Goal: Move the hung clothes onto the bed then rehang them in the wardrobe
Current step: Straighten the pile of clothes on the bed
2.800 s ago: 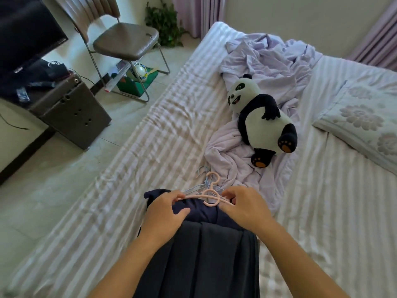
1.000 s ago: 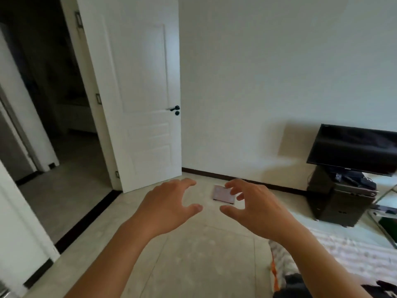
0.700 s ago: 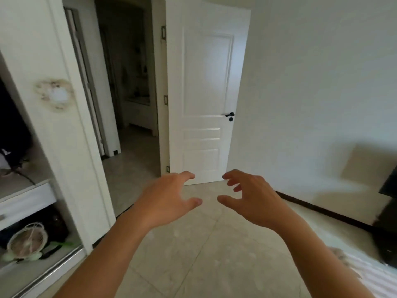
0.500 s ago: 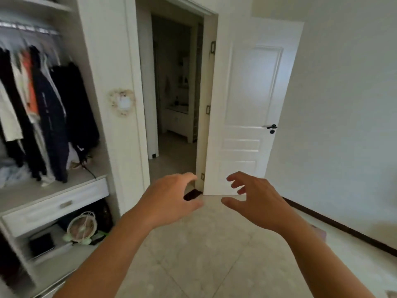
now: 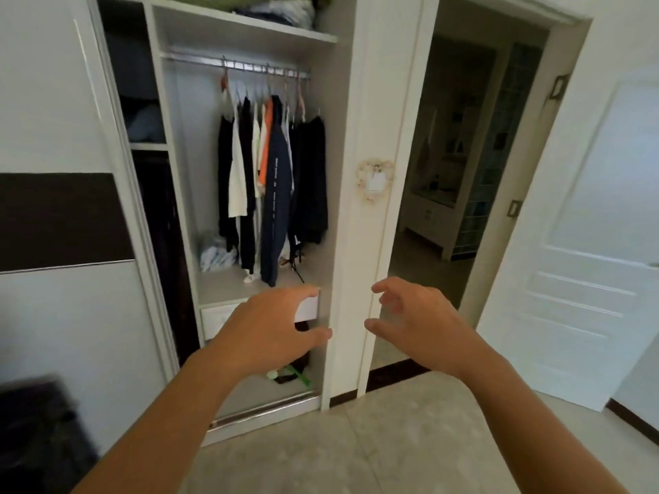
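Observation:
An open white wardrobe (image 5: 342,165) stands straight ahead. Several garments (image 5: 272,180), black, white, navy and orange, hang on hangers from its metal rail (image 5: 235,64). My left hand (image 5: 271,329) and my right hand (image 5: 417,322) are raised side by side in front of me, below the clothes and well short of them. Both have loosely curved fingers and hold nothing. The bed is out of view.
A white drawer (image 5: 221,315) sits under the hanging space, with small items on the wardrobe floor (image 5: 289,374). Folded bedding lies on the top shelf (image 5: 271,8). A sliding panel (image 5: 60,208) covers the left. An open doorway (image 5: 460,172) and white door (image 5: 585,262) are right.
I let go of the dark clothes and hangers on the bed and turned left past the door. The wardrobe now faces me, with both hands still raised and empty.

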Demonstrator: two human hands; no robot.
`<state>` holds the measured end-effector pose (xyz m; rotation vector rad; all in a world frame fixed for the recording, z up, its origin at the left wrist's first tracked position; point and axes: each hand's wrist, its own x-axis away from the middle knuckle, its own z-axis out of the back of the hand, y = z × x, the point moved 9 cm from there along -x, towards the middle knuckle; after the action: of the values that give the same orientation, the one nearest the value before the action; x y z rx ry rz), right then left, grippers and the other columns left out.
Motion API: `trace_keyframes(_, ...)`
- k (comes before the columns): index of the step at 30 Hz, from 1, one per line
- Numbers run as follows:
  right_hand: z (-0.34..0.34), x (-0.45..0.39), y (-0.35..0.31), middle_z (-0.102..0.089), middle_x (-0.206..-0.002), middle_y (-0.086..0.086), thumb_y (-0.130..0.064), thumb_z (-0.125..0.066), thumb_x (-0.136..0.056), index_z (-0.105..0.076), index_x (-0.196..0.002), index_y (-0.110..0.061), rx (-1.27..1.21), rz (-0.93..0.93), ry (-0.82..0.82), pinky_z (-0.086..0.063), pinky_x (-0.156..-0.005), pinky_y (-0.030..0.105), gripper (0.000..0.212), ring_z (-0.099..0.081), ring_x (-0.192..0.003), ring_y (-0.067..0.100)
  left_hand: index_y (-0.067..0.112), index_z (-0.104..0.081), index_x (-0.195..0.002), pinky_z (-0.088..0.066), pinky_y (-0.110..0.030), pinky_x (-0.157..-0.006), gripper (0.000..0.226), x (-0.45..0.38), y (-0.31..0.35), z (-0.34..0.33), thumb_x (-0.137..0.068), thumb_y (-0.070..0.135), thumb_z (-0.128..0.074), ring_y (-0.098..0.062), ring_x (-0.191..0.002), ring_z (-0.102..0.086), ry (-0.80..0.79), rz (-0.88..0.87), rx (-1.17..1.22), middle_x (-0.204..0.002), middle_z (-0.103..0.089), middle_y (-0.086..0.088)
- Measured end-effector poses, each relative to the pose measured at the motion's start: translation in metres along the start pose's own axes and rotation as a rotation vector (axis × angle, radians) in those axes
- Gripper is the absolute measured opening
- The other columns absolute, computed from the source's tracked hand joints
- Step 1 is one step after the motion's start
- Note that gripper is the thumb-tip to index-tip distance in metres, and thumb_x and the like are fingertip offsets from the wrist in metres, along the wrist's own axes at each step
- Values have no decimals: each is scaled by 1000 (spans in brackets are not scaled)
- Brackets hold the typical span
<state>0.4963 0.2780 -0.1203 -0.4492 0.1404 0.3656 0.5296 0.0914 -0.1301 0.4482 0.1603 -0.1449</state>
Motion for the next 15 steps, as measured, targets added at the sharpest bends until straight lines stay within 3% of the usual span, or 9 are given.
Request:
trace_keyframes(3, -21, -47, -20, -57, -123, -17, -55, -64, -87, -45, -133, -40, -15, 82, -36, -53, -92, 29, 52, -58, -103, 6, 41, -47, -133, -50, -35, -90, 55, -22, -38, 14, -84, 64, -59, -11, -110, -56, 33, 48, -49, -124, -58, 13)
trace_keyframes(12, -48, -207, -66, -59, -124, -13, -50, -66, -87, -49, -133, -35, -61, 312, -90, -48, -94, 29, 51, -55, -112, 8, 39, -37, -144, -45, -36, -100, 68, -132, -117, 59, -84, 63, -58, -11, -123, -50, 128, 200, -100, -139, -51, 9)
trace_keyframes(15, -51, -260, -75, -60, -120, -13, -52, -66, -87, -50, -131, -34, -59, 354, -98, -51, -91, 31, 50, -58, -105, 9, 38, -38, -144, -45, -35, -101, 69, -167, -136, 74, -84, 65, -58, -12, -124, -50, 156, 228, -103, -141, -50, 9)
